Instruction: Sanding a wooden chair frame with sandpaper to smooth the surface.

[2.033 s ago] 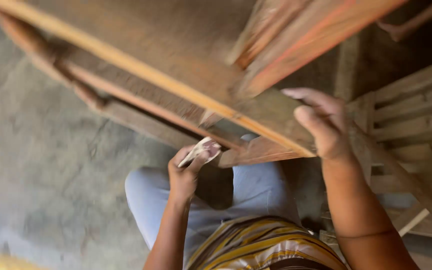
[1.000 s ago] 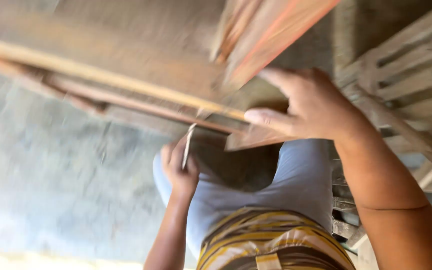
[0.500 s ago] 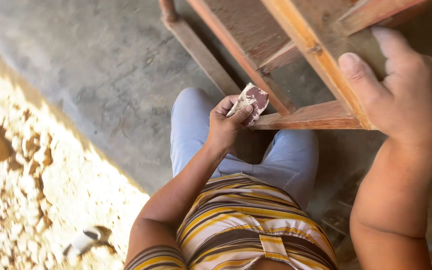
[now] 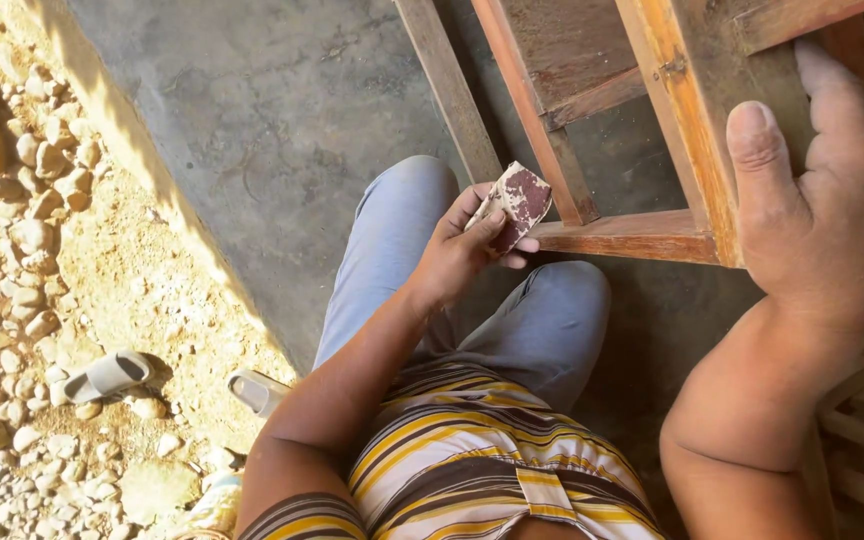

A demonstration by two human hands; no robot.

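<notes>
The left hand (image 4: 462,250) is pinching a folded piece of sandpaper (image 4: 514,200), thumb across its face and fingers curled behind, so the sheet is standing up out of the grip, tilted toward the wooden frame (image 4: 652,130). The sandpaper's far edge is lying just beside the end of the frame's low cross rail (image 4: 622,237), which is running left to right in view, its long axis pointing straight at the hand. Whether paper and rail are touching is hard to tell; they are at least very near.

The right hand (image 4: 822,215) is gripping the frame's upright post (image 4: 682,110), thumb laid along the orange edge and fingers wrapped over the far side, steadying it. This hand is sitting well apart from the sandpaper, so the left is by far the nearer one to the rail's end.

The person is sitting with knees in pale blue trousers (image 4: 512,310) under the rail, leaving little room below it. Open concrete floor (image 4: 282,120) is lying to the left of the frame, ending at an edge where gravel (image 4: 42,300) and two grey sandals (image 4: 107,375) are lying in sunlight
</notes>
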